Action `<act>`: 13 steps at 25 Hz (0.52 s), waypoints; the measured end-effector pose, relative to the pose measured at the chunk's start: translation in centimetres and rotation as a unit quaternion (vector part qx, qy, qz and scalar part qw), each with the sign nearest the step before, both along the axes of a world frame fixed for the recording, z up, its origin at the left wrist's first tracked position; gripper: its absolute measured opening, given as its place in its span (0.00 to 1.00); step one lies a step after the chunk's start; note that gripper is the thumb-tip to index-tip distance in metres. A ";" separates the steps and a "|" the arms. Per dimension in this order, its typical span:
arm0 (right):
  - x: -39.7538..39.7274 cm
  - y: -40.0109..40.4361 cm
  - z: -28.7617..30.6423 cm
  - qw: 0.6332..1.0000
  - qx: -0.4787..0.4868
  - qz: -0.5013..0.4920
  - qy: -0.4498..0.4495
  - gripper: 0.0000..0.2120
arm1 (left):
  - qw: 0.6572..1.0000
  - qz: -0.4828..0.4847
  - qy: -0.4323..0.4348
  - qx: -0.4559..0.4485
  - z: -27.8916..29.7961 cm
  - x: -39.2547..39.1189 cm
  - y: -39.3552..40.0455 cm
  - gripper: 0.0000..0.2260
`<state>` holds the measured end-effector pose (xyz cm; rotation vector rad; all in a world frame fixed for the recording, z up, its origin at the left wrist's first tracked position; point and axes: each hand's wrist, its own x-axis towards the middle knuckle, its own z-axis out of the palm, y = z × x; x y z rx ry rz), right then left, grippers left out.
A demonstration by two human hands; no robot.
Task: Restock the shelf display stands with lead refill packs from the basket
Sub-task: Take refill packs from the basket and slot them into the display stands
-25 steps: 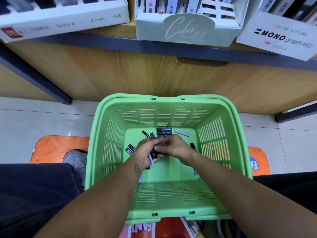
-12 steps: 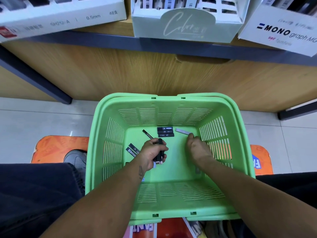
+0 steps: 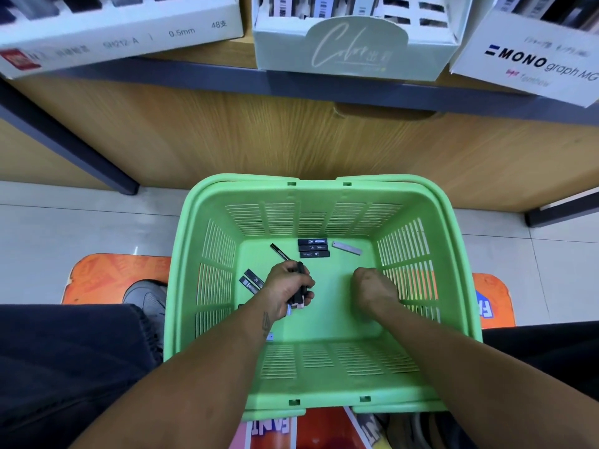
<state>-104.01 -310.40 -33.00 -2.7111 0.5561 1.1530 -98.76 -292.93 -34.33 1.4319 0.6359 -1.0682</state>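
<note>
A green basket [image 3: 453,241] stands on the floor below the shelf. My left hand [image 3: 287,288] is inside it and grips a bunch of dark lead refill packs [image 3: 299,286]. My right hand [image 3: 372,290] is down at the basket floor near the right wall, fingers curled under; what they touch is hidden. Three black packs [image 3: 313,248] lie side by side at the far end, with a grey pack [image 3: 346,248] to their right and a thin black pack [image 3: 280,251] to their left. Two more packs [image 3: 251,281] lie at the left.
On the shelf above stand three display stands: a white 0.5mm box [image 3: 129,37], a pale green stand [image 3: 356,43] and a white MONO graph box [image 3: 531,59]. My dark trouser legs flank the basket. An orange mat [image 3: 107,277] lies under it.
My hands were together in the middle of the basket. The right hand has since moved away to the right wall and down, while the left keeps hold of the bunch of packs.
</note>
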 end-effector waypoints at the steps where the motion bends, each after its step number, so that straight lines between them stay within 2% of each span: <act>1: 0.8 0.0 0.1 0.998 0.047 -0.038 -0.011 0.10 | 1.000 -0.001 -0.002 -0.005 0.1 0.1 0.0 0.11; 3: 2.5 0.3 0.9 0.967 0.198 -0.159 -0.038 0.05 | 1.000 -0.007 -0.012 -0.015 0.5 0.5 0.0 0.11; 5: 3.7 0.5 3.1 0.902 0.345 -0.254 -0.057 0.05 | 0.999 -0.022 -0.024 -0.033 1.5 1.0 0.2 0.11; 7: 4.5 0.1 5.9 0.864 0.420 -0.265 -0.090 0.07 | 0.995 -0.034 -0.030 -0.086 3.7 1.6 0.4 0.11; 10: 5.4 -0.9 9.7 0.830 0.479 -0.253 -0.135 0.10 | 0.983 -0.029 -0.042 -0.179 8.1 2.8 0.7 0.13; 13: 5.7 -1.4 13.2 0.802 0.525 -0.226 -0.174 0.10 | 0.976 -0.058 -0.093 -0.188 12.3 3.9 0.7 0.16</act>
